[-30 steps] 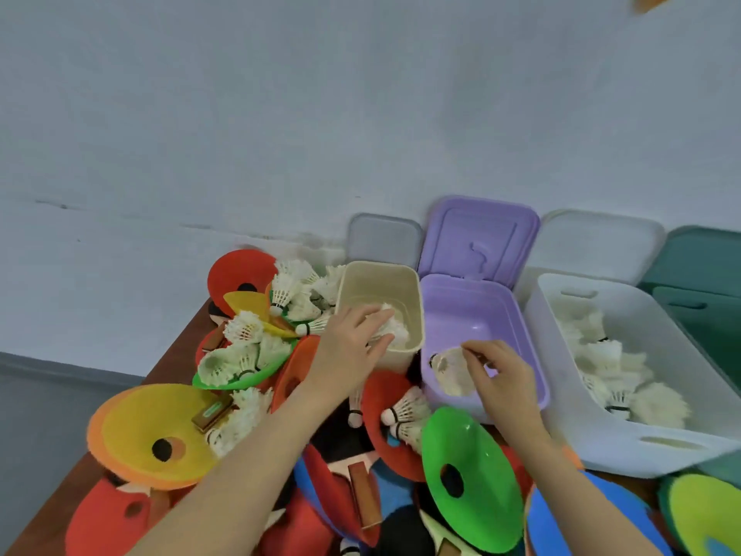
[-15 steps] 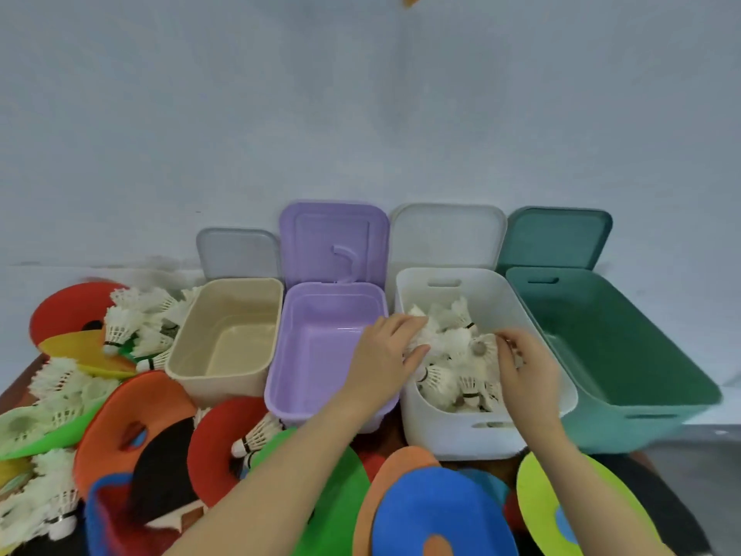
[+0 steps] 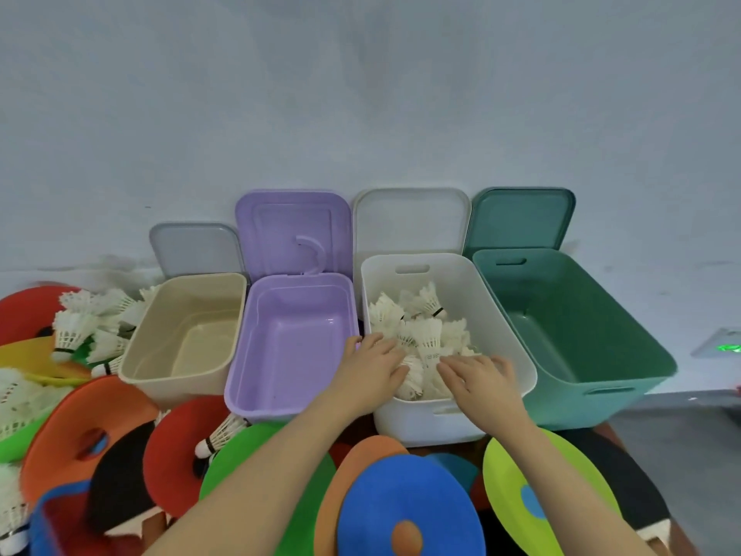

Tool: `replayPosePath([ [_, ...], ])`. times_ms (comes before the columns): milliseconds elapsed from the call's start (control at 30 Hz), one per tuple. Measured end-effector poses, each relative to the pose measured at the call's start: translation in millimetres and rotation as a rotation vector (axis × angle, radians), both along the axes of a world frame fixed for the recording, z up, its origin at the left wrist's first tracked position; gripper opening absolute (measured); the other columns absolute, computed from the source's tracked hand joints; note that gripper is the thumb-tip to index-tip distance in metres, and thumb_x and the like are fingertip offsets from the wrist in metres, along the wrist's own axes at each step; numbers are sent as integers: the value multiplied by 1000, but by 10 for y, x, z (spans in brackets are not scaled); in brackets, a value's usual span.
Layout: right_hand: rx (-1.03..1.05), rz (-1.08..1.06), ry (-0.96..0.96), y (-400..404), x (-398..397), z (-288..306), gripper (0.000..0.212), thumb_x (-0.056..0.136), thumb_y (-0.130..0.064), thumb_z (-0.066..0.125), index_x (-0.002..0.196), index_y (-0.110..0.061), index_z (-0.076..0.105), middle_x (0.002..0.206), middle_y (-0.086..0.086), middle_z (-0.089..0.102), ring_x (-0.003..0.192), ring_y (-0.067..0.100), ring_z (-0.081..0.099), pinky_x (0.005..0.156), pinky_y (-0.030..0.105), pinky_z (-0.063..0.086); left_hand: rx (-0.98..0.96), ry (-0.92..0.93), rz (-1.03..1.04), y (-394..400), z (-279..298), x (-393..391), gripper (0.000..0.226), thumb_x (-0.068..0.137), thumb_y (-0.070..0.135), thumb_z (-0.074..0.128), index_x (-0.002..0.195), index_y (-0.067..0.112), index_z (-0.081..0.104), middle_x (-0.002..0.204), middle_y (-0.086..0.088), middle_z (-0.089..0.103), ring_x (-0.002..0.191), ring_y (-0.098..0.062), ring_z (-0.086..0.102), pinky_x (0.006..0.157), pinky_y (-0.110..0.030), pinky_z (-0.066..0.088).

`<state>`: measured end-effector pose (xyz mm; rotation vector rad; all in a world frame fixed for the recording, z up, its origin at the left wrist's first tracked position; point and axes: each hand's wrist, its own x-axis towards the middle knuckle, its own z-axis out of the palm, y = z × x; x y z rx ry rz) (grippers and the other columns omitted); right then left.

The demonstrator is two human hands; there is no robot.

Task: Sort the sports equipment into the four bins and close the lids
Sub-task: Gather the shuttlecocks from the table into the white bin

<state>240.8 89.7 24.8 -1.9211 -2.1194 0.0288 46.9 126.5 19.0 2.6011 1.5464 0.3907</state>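
Both hands, left hand point(image 3: 371, 365) and right hand point(image 3: 479, 379), are resting loosely spread over shuttlecocks point(image 3: 425, 335) inside the white bin point(image 3: 501, 315), while loose shuttlecocks point(image 3: 80, 327) are lying far off leftward, nearer the left hand.

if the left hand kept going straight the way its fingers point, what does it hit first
Most likely the shuttlecocks piled in the white bin: the left hand points up and right over the bin's near edge, fingertips already at the pile. Depth is unclear.
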Motion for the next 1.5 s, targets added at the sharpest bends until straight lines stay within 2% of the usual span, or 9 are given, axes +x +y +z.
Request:
replayPosePath([
  [67, 16, -32, 62, -5, -35, 36, 35, 99, -44, 31, 115, -34, 60, 120, -18, 60, 114, 10, 50, 94, 30, 19, 7, -35, 31, -41, 27, -76, 42, 99, 38, 31, 138, 27, 42, 150, 7, 31, 138, -14, 22, 101, -29, 4],
  [167, 70, -27, 113, 16, -149, 54, 36, 97, -42, 38, 124, -28, 58, 124, -10, 59, 117, 17, 49, 98, 32, 23, 30, -84, 69, -102, 84, -221, 44, 99, 35, 36, 141, 27, 36, 152, 7, 28, 138, -11, 22, 103, -28, 4],
  [367, 182, 107, 217, 69, -677, 150, 29, 92, -27, 49, 113, -14, 65, 109, 2, 66, 100, 29, 59, 85, 40, 41, 38, -48, 191, -167, 219, -821, 43, 99, 35, 35, 141, 28, 36, 152, 6, 26, 137, -14, 23, 103, -28, 7],
  [600, 180, 249, 365, 43, -1765, 255, 40, 87, -33, 42, 104, -8, 68, 97, 7, 68, 89, 28, 64, 78, 37, 50, 50, -122, 305, -354, 278, -1929, 61, 84, 46, 23, 128, 19, 55, 140, -2, 46, 126, -22, 42, 99, -33, 20],
  [733, 151, 244, 426, -14, -2441, 209, 28, 88, -21, 52, 106, -7, 68, 101, 7, 68, 92, 25, 64, 77, 33, 48, 44, -141, 345, -480, 253, -2626, 63, 79, 46, 23, 119, 17, 61, 130, -5, 55, 120, -26, 49, 96, -39, 29],
  [900, 79, 281, 469, -100, -3318, 102, 29, 83, -23, 51, 103, -10, 69, 94, 6, 67, 89, 27, 62, 77, 39, 49, 27, -138, 402, -638, 146, -3539, 44, 84, 35, 40, 118, 19, 61, 132, -4, 53, 122, -26, 45, 97, -40, 27],
  [1100, -3, 354, 527, -105, -4345, -29, 21, 86, -12, 60, 106, -10, 67, 99, 5, 65, 93, 21, 59, 86, 35, 45, -14, -147, 510, -817, -82, -4557, 48, 86, 40, 34, 123, 21, 57, 136, -1, 48, 127, -23, 37, 99, -36, 19],
  [1300, -128, 427, 420, 85, -5217, -175, 31, 89, -23, 57, 119, -18, 62, 110, 3, 62, 106, 22, 55, 91, 36, 42, -79, -99, 643, -868, -328, -5278, 42, 95, 34, 45, 135, 22, 45, 143, -2, 38, 132, -25, 30, 103, -41, 21],
  [1500, -332, 514, 98, 260, -5769, -265, 45, 95, -42, 40, 140, -38, 35, 150, 0, 26, 134, 27, 24, 110, 45, 12, -170, -117, 703, -892, -566, -5571, 43, 96, 41, 40, 137, 25, 43, 140, 3, 42, 129, -22, 32, 101, -37, 21],
])
